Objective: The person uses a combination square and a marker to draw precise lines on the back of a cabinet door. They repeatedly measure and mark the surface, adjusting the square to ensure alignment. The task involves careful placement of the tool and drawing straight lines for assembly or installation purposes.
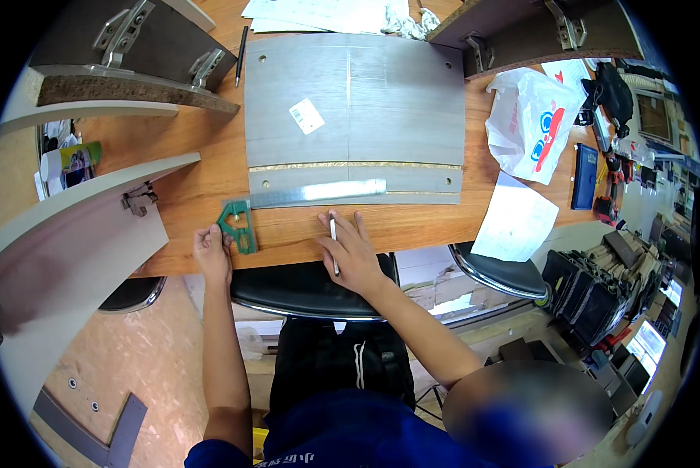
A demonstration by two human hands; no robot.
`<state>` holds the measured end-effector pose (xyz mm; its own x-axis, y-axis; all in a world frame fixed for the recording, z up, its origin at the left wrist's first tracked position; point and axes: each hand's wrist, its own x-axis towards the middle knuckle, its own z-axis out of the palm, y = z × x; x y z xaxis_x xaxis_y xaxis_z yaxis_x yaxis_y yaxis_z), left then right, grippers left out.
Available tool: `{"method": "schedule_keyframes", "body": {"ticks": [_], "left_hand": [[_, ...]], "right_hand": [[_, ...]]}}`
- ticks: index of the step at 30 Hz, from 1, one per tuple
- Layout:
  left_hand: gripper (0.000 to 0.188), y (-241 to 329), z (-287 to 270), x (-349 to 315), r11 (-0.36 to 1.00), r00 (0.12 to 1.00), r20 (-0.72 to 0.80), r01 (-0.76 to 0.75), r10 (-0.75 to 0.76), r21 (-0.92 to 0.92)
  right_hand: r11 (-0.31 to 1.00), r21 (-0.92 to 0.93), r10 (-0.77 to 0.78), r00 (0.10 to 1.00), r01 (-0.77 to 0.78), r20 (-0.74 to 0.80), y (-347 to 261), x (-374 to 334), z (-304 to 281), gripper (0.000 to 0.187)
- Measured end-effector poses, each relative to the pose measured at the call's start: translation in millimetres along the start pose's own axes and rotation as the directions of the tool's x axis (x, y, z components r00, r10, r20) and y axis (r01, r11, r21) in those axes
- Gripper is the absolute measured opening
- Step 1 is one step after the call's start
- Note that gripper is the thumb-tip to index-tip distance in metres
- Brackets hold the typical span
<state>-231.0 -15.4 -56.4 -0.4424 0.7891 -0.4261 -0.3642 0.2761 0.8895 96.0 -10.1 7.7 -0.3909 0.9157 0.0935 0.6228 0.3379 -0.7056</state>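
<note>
My left hand point(213, 254) is closed on the green head of a combination square point(316, 192), at the left end of its steel blade. The blade runs rightward along the near edge of a grey panel point(412, 97) that lies flat on the wooden table. A groove point(303, 166) crosses the panel near that edge, and a white label point(306, 116) sits on its left half. My right hand point(356, 261) is just nearer than the blade, holding a white-and-black pen point(334, 228) between thumb and fingers. Small round holes show near the panel's corners.
Cabinet parts with metal hinges point(124, 35) stand at the left and at the upper right point(564, 27). A dark pencil point(242, 58) lies left of the panel. On the right are a plastic bag point(533, 117), a paper sheet point(515, 218) and a blue notebook point(585, 178). Black stools point(303, 288) stand at the near edge.
</note>
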Motion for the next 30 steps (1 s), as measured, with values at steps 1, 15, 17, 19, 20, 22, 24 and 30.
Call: {"method": "schedule_keyframes", "body": {"ticks": [1,15,17,19,20,22,24,30], "left_hand": [[0.011,0.7,2.7,6.9,1.0,0.999,0.038,-0.005,0.004,0.011],[0.016,18.3,23.4,37.5,0.91,0.995,0.086,-0.088,0.057,0.405],[0.016,22.6,25.0,36.1,0.894,0.994,0.057,-0.104,0.088,0.436],[0.016,18.5,33.9,33.7,0.901,0.996,-0.017,-0.068,0.083,0.428],[0.016,21.8,34.2,33.6,0.883,0.995,-0.012,-0.081,0.098,0.462],[0.017,26.1,35.9,32.4,0.847,0.993,0.004,-0.105,0.121,0.52],[0.018,26.0,26.6,34.0,0.688,0.966,0.069,-0.227,0.249,0.69],[0.034,51.1,73.2,10.3,0.013,0.752,0.387,-0.465,0.534,0.885]], "right_hand": [[1.0,-0.005,0.016,1.0,-0.016,-0.011,1.8,2.1,1.7,0.034],[0.965,-0.235,0.111,0.993,-0.117,-0.039,32.9,28.7,-2.4,0.039],[0.969,-0.226,0.095,0.995,-0.096,-0.015,34.2,28.1,0.5,0.039],[0.968,-0.224,0.114,0.993,-0.112,-0.005,32.6,28.6,-2.5,0.039],[0.967,-0.224,0.124,0.992,-0.121,0.001,29.8,30.2,-3.6,0.039],[0.965,-0.228,0.126,0.992,-0.126,-0.011,28.5,32.7,-2.9,0.039],[0.968,-0.218,0.12,0.992,-0.122,-0.025,29.2,34.2,-2.7,0.04],[0.97,-0.216,0.103,0.994,-0.108,-0.035,41.0,25.8,-0.8,0.043]]}}
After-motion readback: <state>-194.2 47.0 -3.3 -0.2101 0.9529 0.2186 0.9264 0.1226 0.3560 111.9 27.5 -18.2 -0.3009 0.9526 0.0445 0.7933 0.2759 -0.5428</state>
